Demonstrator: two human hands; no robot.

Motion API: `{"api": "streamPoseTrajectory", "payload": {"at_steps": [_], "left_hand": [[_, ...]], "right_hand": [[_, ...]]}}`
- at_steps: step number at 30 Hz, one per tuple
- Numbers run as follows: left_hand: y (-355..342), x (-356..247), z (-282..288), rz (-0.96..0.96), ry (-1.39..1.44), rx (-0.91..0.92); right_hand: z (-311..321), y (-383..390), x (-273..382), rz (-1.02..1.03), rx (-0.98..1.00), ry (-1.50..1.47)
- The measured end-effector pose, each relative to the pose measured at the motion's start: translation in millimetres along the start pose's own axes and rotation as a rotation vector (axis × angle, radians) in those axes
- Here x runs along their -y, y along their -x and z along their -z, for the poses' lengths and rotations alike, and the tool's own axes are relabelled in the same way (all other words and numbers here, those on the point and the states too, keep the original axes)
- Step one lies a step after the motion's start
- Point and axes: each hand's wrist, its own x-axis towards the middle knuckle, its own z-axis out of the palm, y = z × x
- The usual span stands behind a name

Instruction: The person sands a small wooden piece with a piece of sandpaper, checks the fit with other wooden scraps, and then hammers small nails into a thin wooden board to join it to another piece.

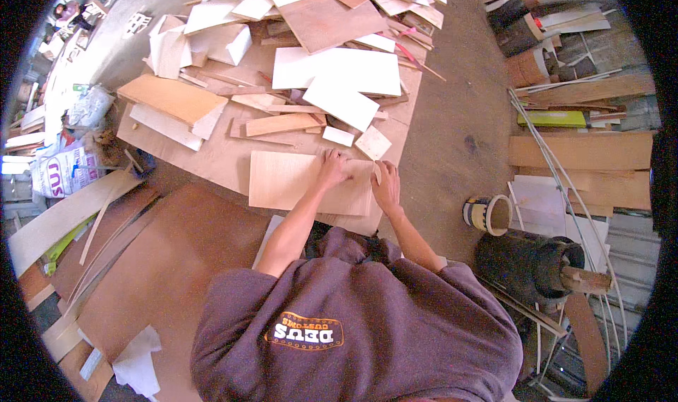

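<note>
A pale rectangular wooden board (282,180) lies flat at the near end of the worktable. My left hand (333,168) rests on it, fingers bent over the far edge and thumb on the top face. At the board's right end, my right hand (385,187) is closed around the edge; its fingertips are small in view and partly hidden. Just beyond my hands lie a small square wooden piece (373,143) and a small white block (338,136).
Wood offcuts and white panels (342,104) pile up across the worktable (233,172). An orange-brown board (173,98) lies at its left. On the right floor stand a bucket (500,215) and a black cylinder (526,261). Brown sheets (176,261) lie at lower left.
</note>
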Motion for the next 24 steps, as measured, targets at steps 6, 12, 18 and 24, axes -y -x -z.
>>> {"api": "streamPoseTrajectory", "payload": {"at_steps": [6,12,18,24], "left_hand": [[12,-14,-7,-0.074,0.002,-0.134],[75,-24,-12,0.02,-0.003,-0.109],[88,-30,-38,0.164,-0.043,-0.082],[62,-35,-67,0.142,-0.173,-0.193]], "right_hand": [[1,22,-25,-0.121,0.078,-0.021],[-30,28,-18,-0.234,0.162,-0.177],[-43,33,-31,-0.211,0.311,-0.03],[-15,-9,-67,-0.091,0.198,-0.216]]}}
